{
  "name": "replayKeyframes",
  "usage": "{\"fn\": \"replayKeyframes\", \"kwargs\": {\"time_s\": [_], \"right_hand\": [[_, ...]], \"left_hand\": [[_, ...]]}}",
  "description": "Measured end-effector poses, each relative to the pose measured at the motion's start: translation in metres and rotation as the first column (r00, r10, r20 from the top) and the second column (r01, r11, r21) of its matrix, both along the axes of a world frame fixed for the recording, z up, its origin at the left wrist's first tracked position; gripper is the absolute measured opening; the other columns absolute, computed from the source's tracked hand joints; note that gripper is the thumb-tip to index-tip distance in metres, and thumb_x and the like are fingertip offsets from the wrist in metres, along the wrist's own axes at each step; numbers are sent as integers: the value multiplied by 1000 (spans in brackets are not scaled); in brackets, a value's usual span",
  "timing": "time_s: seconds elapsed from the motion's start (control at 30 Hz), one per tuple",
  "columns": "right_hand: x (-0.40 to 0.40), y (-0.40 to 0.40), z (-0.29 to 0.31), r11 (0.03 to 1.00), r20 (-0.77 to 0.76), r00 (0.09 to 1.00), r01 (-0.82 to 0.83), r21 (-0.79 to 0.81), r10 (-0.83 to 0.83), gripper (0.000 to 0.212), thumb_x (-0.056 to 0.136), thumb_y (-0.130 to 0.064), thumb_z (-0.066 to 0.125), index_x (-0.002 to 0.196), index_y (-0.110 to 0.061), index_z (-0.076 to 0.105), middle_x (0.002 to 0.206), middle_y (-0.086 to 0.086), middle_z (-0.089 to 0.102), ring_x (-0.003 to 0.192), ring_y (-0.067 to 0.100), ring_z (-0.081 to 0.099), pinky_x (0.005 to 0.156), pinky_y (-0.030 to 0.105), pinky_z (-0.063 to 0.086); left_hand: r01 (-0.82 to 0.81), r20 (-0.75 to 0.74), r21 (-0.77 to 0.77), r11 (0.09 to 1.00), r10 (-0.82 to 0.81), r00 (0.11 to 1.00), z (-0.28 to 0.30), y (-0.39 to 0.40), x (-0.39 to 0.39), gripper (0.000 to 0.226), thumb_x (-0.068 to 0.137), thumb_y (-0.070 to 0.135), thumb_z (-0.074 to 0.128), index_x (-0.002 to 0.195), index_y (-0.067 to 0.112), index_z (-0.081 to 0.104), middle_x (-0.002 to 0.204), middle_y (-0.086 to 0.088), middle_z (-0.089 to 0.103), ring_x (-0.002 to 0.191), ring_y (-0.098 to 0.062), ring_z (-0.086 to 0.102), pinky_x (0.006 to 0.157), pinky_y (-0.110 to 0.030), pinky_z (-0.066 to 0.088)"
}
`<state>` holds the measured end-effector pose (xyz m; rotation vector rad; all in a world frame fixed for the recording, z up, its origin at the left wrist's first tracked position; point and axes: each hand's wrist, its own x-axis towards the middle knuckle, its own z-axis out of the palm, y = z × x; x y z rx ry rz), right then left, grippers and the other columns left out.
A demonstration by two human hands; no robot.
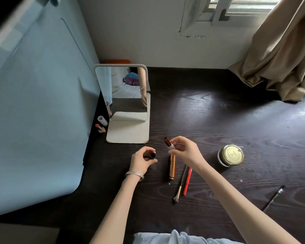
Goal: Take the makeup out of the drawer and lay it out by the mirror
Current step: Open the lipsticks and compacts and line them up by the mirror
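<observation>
A white-framed standing mirror (125,95) stands on the dark wooden desk (218,120) at the back left. My right hand (185,152) pinches an uncapped lipstick (168,143) by its white base, its brown tip pointing up and left. My left hand (143,161) grips a small dark cap (152,154). Just below the lipstick lie a gold tube (172,167), a makeup brush (180,185) and a red pencil (187,181) side by side. A round jar with a gold lid (231,155) sits to the right. No drawer is in view.
Left of the mirror's base stand a white cap (102,120) and another open lipstick (100,128). A black pen (273,198) lies at the right. A blue sheet (39,111) covers the left side. A beige curtain (282,55) drapes onto the desk's far right corner.
</observation>
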<state>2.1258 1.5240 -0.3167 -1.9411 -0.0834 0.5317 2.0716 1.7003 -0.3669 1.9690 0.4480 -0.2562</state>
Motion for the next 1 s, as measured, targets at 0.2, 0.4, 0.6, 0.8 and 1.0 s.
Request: {"fn": "replayKeyframes", "kwargs": {"time_s": [0.2, 0.4, 0.6, 0.8, 1.0], "right_hand": [[3, 1, 4, 997, -9, 1000, -24, 77, 25, 34, 73, -1, 74, 88, -29, 63, 100, 2, 68, 93, 9, 67, 86, 20, 52], [0, 5, 14, 948, -146, 984, -56, 313, 106, 28, 79, 3, 69, 102, -12, 65, 101, -1, 70, 94, 7, 68, 79, 18, 51], [-3, 8, 19, 928, -141, 978, -94, 362, 154, 29, 81, -2, 68, 104, -20, 63, 104, -1, 68, 96, 9, 66, 82, 21, 51], [-5, 13, 23, 945, -63, 990, -101, 311, 127, 39, 71, 1, 77, 100, -11, 54, 97, 0, 59, 83, 8, 67, 75, 20, 52], [-5, 14, 23, 925, -91, 988, -85, 370, 127, 29, 79, -4, 70, 103, -8, 54, 99, 7, 64, 90, 10, 65, 80, 25, 52]], "left_hand": [[37, 39, -81, 996, -34, 999, 20, 7, 3, 67, 65, 15, 82, 125, 20, 51, 110, 11, 61, 108, -1, 54, 93, -21, 43], [75, 180, -265, 961, -27, 983, 68, 5, 20, 29, 75, 13, 74, 97, 29, 65, 107, 12, 65, 111, -7, 57, 97, -24, 43], [66, 201, -236, 969, -18, 979, 80, 0, 26, 15, 72, 18, 76, 82, 26, 68, 91, 10, 69, 97, -6, 62, 98, -28, 44], [-46, 182, -182, 982, 80, 980, 91, -7, 27, 14, 69, 22, 79, 74, 26, 66, 78, 13, 66, 82, 3, 61, 94, -25, 43], [-67, 192, -129, 989, 91, 977, 103, -10, 30, 13, 70, 25, 78, 75, 22, 67, 77, 13, 65, 82, 0, 60, 94, -28, 44]]}}
